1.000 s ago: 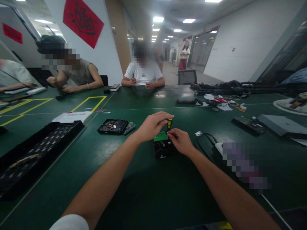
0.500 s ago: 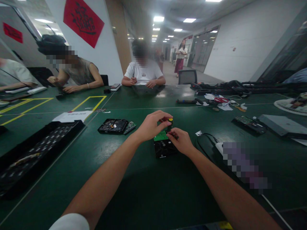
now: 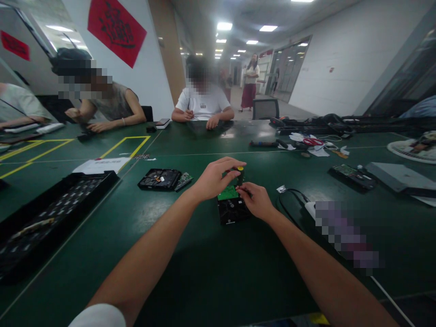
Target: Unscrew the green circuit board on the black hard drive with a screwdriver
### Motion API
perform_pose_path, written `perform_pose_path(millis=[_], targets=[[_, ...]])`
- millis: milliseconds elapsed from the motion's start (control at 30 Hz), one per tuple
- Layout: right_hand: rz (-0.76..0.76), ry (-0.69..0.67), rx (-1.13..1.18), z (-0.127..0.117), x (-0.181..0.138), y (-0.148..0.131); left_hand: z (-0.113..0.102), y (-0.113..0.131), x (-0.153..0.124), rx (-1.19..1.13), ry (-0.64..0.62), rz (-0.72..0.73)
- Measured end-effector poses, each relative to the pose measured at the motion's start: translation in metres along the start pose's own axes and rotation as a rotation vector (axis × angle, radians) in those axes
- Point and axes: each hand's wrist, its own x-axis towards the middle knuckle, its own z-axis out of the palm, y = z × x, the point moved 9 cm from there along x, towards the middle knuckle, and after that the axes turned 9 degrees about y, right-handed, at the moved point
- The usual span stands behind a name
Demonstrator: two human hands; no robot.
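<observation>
A hard drive [image 3: 233, 212] lies in front of me, its green circuit board [image 3: 227, 194] facing up. Above the board a dark screwdriver [image 3: 240, 170] with a yellow cap stands roughly upright. My left hand [image 3: 215, 178] is closed around its handle, thumb on the near side and fingers by the cap. Lower down, my right hand [image 3: 258, 198] is pinched at the screwdriver's lower part, over the drive's right side. The tip is hidden behind the right fingers, so I cannot tell what it touches.
Left of my hands lie an opened hard drive [image 3: 159, 179] and a loose circuit board [image 3: 184, 180]. A long black tray [image 3: 105, 181] is further left. Right are a power strip [image 3: 309, 208], another drive [image 3: 352, 177] and a grey case [image 3: 402, 179]. Co-workers sit across the table.
My hands stay on the screwdriver, with only a slight shift of the fingers at its cap. In the background, the standing person has moved a little left.
</observation>
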Motion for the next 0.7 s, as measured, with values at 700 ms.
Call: perform_pose_path(millis=[700], targets=[[0.047, 0.013, -0.007, -0.002, -0.001, 0.005, 0.001, -0.008, -0.001, -0.009, 0.026, -0.110]])
